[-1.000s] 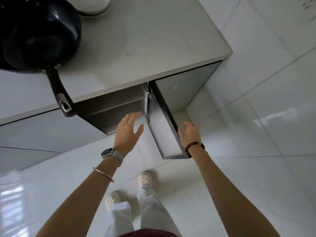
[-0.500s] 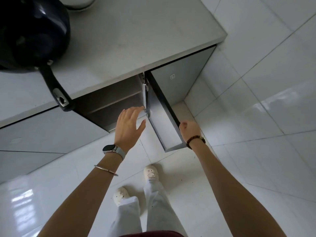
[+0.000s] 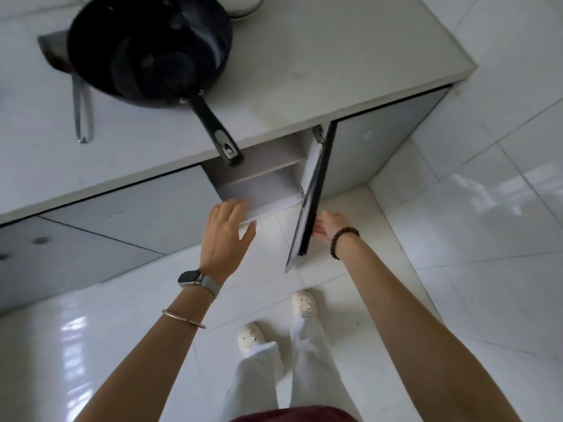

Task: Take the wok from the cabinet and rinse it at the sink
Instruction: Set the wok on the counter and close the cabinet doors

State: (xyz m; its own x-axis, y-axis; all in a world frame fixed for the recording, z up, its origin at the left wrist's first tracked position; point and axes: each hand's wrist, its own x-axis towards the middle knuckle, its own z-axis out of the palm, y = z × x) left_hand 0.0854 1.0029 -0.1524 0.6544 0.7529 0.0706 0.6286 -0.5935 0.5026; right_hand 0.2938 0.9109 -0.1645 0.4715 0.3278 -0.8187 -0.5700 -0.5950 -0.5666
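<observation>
Standing at the counter (image 3: 335,71), you look down on the open cabinet (image 3: 259,178).

Wok (image 3: 149,47): upright on the counter, out of the cabinet. Its black handle (image 3: 213,126) sticks out past the counter's front edge, above the cabinet opening. Neither hand touches it.

Left hand (image 3: 225,236): open, fingers straight and slightly spread, palm down, at the front lip of the cabinet's lower shelf. Contact with the lip is not clear.

Right hand (image 3: 330,226): open, fingers laid against the outer face of the cabinet door (image 3: 310,202) near its free edge; the thumb is hidden.

Door: swung wide, nearly edge-on to you, between your two hands.

Metal tongs (image 3: 81,111) lie on the counter just left of the wok. A watch (image 3: 195,278) and a thin bangle (image 3: 182,318) sit on your left wrist, and a bead bracelet (image 3: 342,240) on your right.
</observation>
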